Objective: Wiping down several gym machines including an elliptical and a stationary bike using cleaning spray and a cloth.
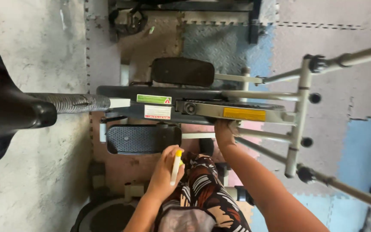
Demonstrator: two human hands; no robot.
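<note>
Left hand (165, 169), low centre of the frame, clenched around a small white tube with a yellow cap (176, 166), held upright just below the near black foot pedal (143, 138). Right hand (223, 131), right of centre, reaching under the exercise machine's dark frame beam (151, 105); fingers hidden, grip impossible to tell. Black saddle (5, 107) at far left; grey metal arms (297, 111) at right.

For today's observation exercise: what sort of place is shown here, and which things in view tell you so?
Probably a home gym or workout corner. An elliptical trainer with foot pedals stands on interlocking foam floor mats, and a black saddle shows at the left.
</note>
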